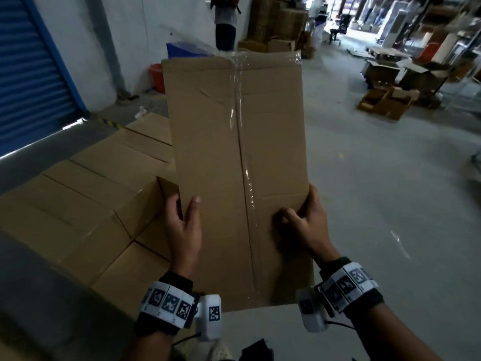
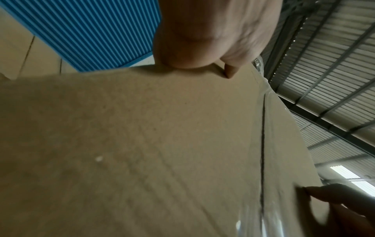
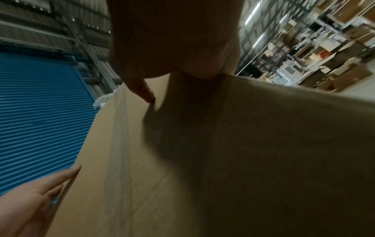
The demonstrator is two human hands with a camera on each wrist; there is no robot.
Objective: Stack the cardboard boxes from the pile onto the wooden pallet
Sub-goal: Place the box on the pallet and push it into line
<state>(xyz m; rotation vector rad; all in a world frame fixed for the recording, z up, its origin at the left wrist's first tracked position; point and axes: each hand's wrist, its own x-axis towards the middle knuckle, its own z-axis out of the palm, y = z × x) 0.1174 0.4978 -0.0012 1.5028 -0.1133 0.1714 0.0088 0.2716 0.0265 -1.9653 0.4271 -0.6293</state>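
I carry a long brown cardboard box (image 1: 234,162) with clear tape down its middle seam, held in front of me with its far end tilted up. My left hand (image 1: 183,225) grips its left edge, thumb on top and fingers round the side. At the right edge my right hand (image 1: 303,225) grips the same way, thumb pressed on the top face. The box's top face (image 2: 162,144) fills the left wrist view under my left thumb (image 2: 229,70). The right wrist view shows that face (image 3: 243,152) too. Stacked cardboard boxes (image 1: 86,194) lie low at my left. No pallet is visible.
A blue roller door (image 1: 28,74) closes the left wall. A person (image 1: 225,22) stands far ahead beside a tall stack of cartons (image 1: 276,22). An orange bucket (image 1: 157,76) sits by the wall. Open cartons (image 1: 387,100) and shelving stand at the right. Grey concrete floor (image 1: 377,191) spreads to my right.
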